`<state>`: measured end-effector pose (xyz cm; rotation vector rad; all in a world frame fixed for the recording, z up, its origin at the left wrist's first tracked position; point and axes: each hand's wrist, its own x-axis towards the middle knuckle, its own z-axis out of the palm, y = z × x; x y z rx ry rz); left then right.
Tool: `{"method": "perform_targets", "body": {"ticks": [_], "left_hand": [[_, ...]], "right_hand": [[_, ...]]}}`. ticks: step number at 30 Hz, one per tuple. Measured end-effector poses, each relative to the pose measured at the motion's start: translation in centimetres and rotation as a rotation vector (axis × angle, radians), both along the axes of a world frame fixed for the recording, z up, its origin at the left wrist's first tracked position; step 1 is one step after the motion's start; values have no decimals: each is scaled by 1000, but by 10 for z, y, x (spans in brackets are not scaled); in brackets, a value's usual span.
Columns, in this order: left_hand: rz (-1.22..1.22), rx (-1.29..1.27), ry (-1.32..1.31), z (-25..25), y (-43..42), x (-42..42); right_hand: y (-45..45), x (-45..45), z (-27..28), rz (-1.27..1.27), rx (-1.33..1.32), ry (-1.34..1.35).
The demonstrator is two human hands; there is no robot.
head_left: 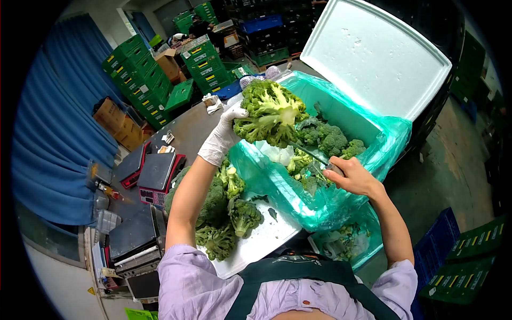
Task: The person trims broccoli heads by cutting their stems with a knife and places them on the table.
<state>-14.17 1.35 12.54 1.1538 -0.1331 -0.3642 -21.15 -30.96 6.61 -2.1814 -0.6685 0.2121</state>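
My left hand, in a white glove, grips a large broccoli head with its cut stem turned towards me. In my bare right hand is a knife, held by its handle, the blade reaching up and left to the lower edge of that head. Beneath both hands stands a box lined with green plastic film; several broccoli heads and cut pieces lie inside. More broccoli is piled on a white foam board at the left, below my left forearm.
A white foam lid leans up behind the box. Scales stand on the grey table at left. A second green-lined bin holding trimmings sits low by my body. Green crates are stacked at the back; a blue crate stands at right.
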Motion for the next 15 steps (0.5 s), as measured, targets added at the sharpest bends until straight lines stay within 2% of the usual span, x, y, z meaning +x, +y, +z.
{"method": "perform_targets", "body": {"ticks": [2,6,8,11,14,15], "left_hand": [[-21,-19,-63,2,-5,0],[-179,-33,-241,-14,2,22],[-141,-38,-205,-20,3,28],[-78,-13,-236,-24,-1,29],[-23,-310,-177,-48,8,34],[-18,-331,-185,-56,11,34]], "right_hand": [[0,0,-4,28,29,-124],[3,-7,6,-36,-61,-59],[4,-8,-6,48,-435,-123],[-2,-6,-24,-6,-405,-144],[-8,-16,-12,-109,-260,-197],[-9,-20,-4,-138,-188,-180]]}}
